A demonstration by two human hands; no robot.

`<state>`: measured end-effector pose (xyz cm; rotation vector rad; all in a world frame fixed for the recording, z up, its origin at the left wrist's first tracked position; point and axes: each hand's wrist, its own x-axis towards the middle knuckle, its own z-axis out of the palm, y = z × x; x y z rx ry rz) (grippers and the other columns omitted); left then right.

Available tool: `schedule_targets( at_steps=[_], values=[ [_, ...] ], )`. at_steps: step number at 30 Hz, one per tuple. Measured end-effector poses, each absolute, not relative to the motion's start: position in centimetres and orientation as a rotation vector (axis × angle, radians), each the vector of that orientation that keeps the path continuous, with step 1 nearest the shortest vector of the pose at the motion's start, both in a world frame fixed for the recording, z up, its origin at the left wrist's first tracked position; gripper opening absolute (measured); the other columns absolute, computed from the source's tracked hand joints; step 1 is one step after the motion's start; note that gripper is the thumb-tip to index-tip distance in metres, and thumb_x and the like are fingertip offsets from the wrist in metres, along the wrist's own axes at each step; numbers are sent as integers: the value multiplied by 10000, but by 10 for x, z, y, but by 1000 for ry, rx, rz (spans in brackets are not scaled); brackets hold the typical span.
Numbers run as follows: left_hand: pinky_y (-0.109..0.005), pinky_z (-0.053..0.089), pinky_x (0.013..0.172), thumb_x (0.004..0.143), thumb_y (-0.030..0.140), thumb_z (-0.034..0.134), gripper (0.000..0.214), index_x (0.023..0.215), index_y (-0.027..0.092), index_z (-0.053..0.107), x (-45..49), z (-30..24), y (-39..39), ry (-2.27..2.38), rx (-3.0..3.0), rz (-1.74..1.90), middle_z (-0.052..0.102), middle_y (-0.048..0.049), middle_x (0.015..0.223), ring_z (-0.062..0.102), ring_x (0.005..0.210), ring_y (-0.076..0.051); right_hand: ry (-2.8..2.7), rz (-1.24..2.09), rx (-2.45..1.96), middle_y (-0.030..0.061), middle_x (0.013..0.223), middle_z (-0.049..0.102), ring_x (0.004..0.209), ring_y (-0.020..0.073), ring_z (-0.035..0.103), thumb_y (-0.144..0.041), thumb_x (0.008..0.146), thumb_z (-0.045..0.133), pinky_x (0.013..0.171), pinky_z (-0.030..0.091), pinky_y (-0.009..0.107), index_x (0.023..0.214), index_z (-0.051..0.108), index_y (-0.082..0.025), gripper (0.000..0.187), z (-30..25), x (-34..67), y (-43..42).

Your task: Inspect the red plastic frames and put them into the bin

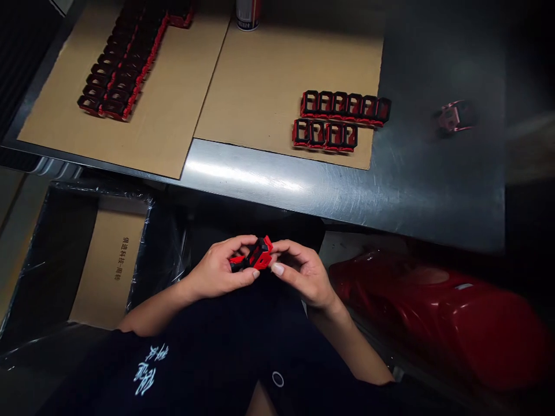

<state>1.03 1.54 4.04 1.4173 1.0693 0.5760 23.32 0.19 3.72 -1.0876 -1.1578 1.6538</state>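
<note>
Part (260, 257), red and black, sits between the two hands, just off the near edge of the table (269, 176), its long axis seeming to slant up to the right. The left hand (221, 267) grips it between thumb and fingers; the right hand (306, 274), close at its right side, has thumb and fingertips narrowly parted, whether pinching it I cannot tell.

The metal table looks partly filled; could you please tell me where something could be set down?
The right cardboard sheet is bare between the can and the two short rows of parts; the table is bare between that sheet and its near edge. Crowded spots: those rows and the long block on the left sheet.
</note>
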Motion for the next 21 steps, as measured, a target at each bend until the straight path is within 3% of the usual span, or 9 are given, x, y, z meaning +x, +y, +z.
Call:
schedule_targets(
  at_steps=[3, 7, 11, 17, 21],
  values=[
    [-340, 556, 920, 839, 302, 756, 522, 1333, 227, 604, 9, 37, 16, 1048, 1556, 635, 711, -80, 1157, 695, 987, -193, -1120, 1704, -1064, 7, 775, 653, 680, 144, 581, -457, 866, 760, 658, 501, 281, 1010, 764, -227, 271, 42, 226, 2],
    [-315, 574, 843, 850, 264, 734, 466, 1303, 244, 628, 7, 35, 17, 1022, 1701, 700, 703, -71, 1105, 688, 929, -180, -1095, 1737, -1086, -7, 688, 590, 609, 137, 512, -508, 848, 752, 598, 452, 284, 939, 772, -211, 312, 45, 224, 4],
    [-327, 584, 874, 868, 200, 692, 435, 1296, 251, 633, 6, 34, 19, 1000, 1781, 784, 690, -85, 1131, 691, 1009, -193, -1092, 1784, -1045, -22, 632, 541, 570, 125, 464, -503, 849, 750, 562, 403, 278, 914, 774, -212, 299, 45, 223, 4],
    [-344, 603, 866, 846, 168, 668, 393, 1230, 250, 685, 4, 35, 26, 1047, 1845, 792, 696, -96, 1134, 698, 1030, -212, -1129, 1749, -1136, -28, 608, 502, 555, 114, 426, -514, 821, 777, 535, 409, 265, 827, 763, -199, 315, 41, 219, 2],
    [-391, 575, 975, 842, 185, 688, 428, 1266, 244, 668, 3, 35, 28, 1086, 1795, 803, 688, -108, 1222, 671, 1138, -240, -1197, 1657, -1171, -18, 613, 550, 559, 118, 458, -453, 835, 783, 532, 420, 263, 783, 754, -196, 264, 39, 218, 1]
  ],
)
